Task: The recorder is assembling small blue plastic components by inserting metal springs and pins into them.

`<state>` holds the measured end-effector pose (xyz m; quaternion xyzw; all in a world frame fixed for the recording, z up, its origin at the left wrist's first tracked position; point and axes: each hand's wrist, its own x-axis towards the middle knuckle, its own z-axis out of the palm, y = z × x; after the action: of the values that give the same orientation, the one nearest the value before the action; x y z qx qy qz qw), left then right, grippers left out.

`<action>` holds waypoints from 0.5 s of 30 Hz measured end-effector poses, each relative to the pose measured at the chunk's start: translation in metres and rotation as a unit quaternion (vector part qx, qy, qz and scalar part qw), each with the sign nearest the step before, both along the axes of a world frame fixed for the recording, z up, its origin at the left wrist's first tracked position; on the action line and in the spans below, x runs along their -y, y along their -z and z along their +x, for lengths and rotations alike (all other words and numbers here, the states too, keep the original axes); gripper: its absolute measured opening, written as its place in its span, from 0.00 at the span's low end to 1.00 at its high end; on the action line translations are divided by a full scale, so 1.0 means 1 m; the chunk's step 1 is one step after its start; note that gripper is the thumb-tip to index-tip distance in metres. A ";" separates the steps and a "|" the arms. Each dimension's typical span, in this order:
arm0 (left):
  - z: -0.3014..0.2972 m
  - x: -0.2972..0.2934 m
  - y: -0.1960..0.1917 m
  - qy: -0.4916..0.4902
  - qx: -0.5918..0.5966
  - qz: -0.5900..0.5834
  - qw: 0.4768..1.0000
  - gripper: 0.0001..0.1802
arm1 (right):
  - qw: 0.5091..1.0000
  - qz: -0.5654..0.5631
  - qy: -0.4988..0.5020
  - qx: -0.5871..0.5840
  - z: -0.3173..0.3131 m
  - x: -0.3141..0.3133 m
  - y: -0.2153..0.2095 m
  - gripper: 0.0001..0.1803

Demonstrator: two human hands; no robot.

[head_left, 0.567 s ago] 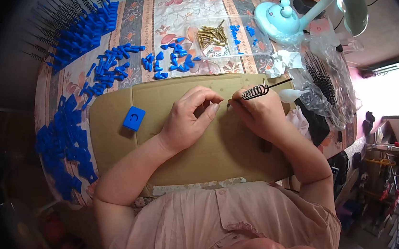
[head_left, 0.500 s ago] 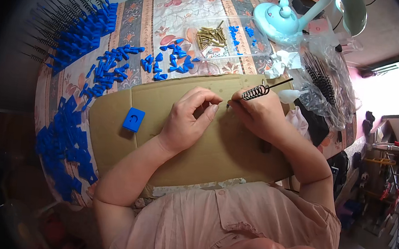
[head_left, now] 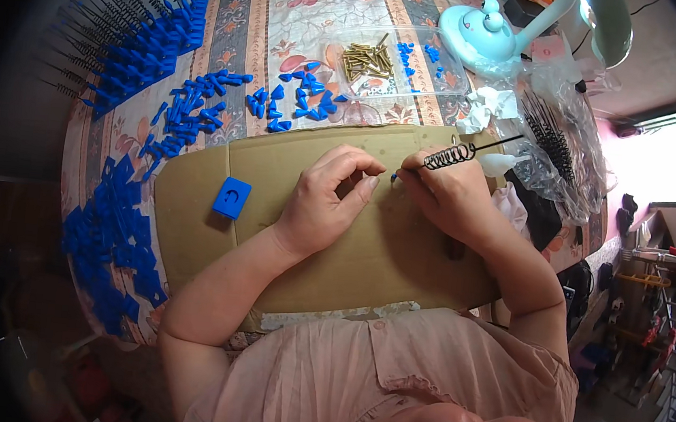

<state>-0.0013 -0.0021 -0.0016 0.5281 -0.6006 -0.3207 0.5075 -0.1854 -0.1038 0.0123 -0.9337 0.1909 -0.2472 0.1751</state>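
My right hand (head_left: 447, 195) grips a thin black rod with a coiled black spring (head_left: 451, 153) near its upper end; a small blue tip shows at the rod's lower end by my fingers. My left hand (head_left: 327, 202) rests on the brown cardboard sheet (head_left: 365, 270), fingers curled and pinched close to that blue tip; whether it holds a small part I cannot tell. A blue plastic block (head_left: 232, 198) lies on the cardboard to the left of my left hand.
Loose blue plastic pieces (head_left: 193, 108) lie scattered on the patterned tablecloth, with a heap (head_left: 111, 238) at the left edge. Finished black rods in blue holders (head_left: 140, 29) are stacked far left. A clear tray (head_left: 393, 66) holds brass parts. A plastic bag of black rods (head_left: 552, 142) lies right.
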 end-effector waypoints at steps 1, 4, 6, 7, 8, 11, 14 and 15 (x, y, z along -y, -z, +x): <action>0.000 0.000 0.000 -0.002 0.000 0.001 1.000 0.07 | 1.000 0.001 -0.002 0.000 0.000 0.000 0.000 0.07; 0.000 0.000 0.001 -0.005 0.001 0.004 1.000 0.07 | 1.000 0.000 -0.007 -0.005 0.001 -0.001 -0.001 0.07; 0.000 -0.001 0.000 -0.005 -0.003 0.007 1.000 0.07 | 1.000 0.007 -0.005 -0.005 0.002 -0.002 -0.002 0.07; 0.000 0.000 0.000 -0.006 -0.003 0.008 1.000 0.07 | 1.000 0.008 -0.006 -0.006 0.001 -0.002 -0.001 0.07; 0.000 0.000 0.000 -0.005 -0.004 0.010 1.000 0.07 | 1.000 0.013 -0.008 -0.009 0.001 -0.002 0.000 0.07; 0.000 0.000 0.001 -0.004 -0.001 0.008 1.000 0.07 | 1.000 0.014 -0.010 -0.009 0.002 -0.003 0.000 0.07; 0.000 0.000 0.001 -0.005 0.001 0.002 1.000 0.07 | 1.000 0.007 -0.013 -0.009 0.002 -0.002 -0.001 0.07; 0.000 0.000 0.000 -0.004 -0.001 0.000 1.000 0.07 | 1.000 0.004 -0.015 -0.011 0.002 -0.002 -0.002 0.07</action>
<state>-0.0008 -0.0024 -0.0019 0.5300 -0.5983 -0.3194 0.5091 -0.1830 -0.1016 0.0141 -0.9385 0.1796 -0.2333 0.1804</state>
